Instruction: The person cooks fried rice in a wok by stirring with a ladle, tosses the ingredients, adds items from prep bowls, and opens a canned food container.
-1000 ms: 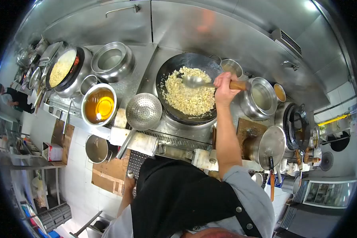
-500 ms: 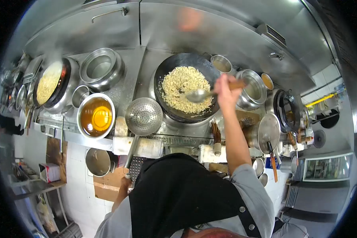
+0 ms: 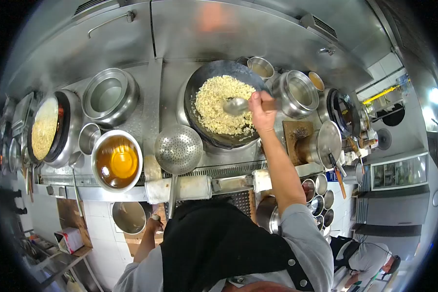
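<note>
The right hand grips a ladle, apparently stirring food; further strokes need control; the left hand's grip is unclear.

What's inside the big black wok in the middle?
The wok holds a heap of pale, crumbly food, with the bowl of a metal ladle in it. The heap hides the bottom, so I can't tell what, if anything, lies beneath.

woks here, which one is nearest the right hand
The middle wok, its rim overlapped by the right hand; the left wok and right wok stand farther off.
</note>
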Demonstrator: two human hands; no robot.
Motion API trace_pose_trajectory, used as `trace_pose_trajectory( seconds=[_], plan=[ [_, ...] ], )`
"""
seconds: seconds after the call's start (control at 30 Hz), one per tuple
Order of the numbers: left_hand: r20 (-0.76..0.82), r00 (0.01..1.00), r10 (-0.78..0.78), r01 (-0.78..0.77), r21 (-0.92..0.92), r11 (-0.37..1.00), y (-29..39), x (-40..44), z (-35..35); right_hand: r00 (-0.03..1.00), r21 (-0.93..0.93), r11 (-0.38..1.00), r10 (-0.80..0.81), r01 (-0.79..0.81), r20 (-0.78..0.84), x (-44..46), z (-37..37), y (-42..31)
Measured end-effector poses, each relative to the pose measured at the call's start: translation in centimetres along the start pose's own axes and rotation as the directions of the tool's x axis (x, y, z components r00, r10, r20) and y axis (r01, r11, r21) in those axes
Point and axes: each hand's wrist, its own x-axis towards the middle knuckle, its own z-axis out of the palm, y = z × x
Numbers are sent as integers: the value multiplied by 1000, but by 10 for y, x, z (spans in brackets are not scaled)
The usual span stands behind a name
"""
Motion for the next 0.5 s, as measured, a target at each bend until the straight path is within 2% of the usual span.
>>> trace_pose_trajectory(
  seconds=[0.03, 0.07, 0.1, 0.13, 0.17, 0.23, 0.27, 0.3, 0.33, 0.37, 0.43, 0.47, 0.5],
  plan=[
    [-94, 994, -57, 64, 70, 995, -2, 4, 5, 998, 125, 992, 37, -30, -54, -2, 9, -41],
    [-152, 979, -138, 145, 30, 989, -18, 15, 11, 997, 123, 992, 44, -35, -64, -14, 9, -45],
    [-209, 953, -219, 220, -20, 975, 0, 6, 7, 990, 281, 952, -98, 122, -97, -26, 7, -49],
    [-263, 918, -297, 286, -77, 955, 54, -20, -7, 960, 423, 862, -235, 279, -153, -33, 6, -51],
    [-266, 919, -290, 286, -57, 957, 54, -20, -10, 955, 166, 954, -214, 250, -207, -52, 12, -16],
    [-67, 993, -95, 110, 282, 953, 14, 1, -13, 980, 79, 996, -31, 47, -195, -71, 10, 3],
    [44, 998, -50, 15, 582, 813, 11, 15, -16, 976, 2, 1000, 24, -24, -216, -76, -3, 14],
    [-181, 969, -170, 200, 159, 967, 3, 19, -11, 968, -1, 1000, 19, -20, -249, -83, -17, 17],
    [-194, 958, -212, 253, 219, 942, 2, 15, -13, 960, -173, 984, -97, 52, -261, -91, -35, 17],
    [-207, 945, -254, 306, 277, 911, 40, -8, -23, 946, -347, 932, -205, 109, -252, -104, -53, 14],
    [-199, 944, -261, 312, 293, 904, 21, -9, -16, 980, -444, 894, -26, -65, -196, -158, -94, -1],
    [-196, 938, -287, 333, 275, 902, 14, -7, -14, 966, -468, 846, 204, -255, -157, -197, -118, -8],
    [-178, 949, -259, 306, 338, 890, 10, -9, -13, 892, -488, 754, 431, -439, -136, -240, -141, -17]
  ],
)
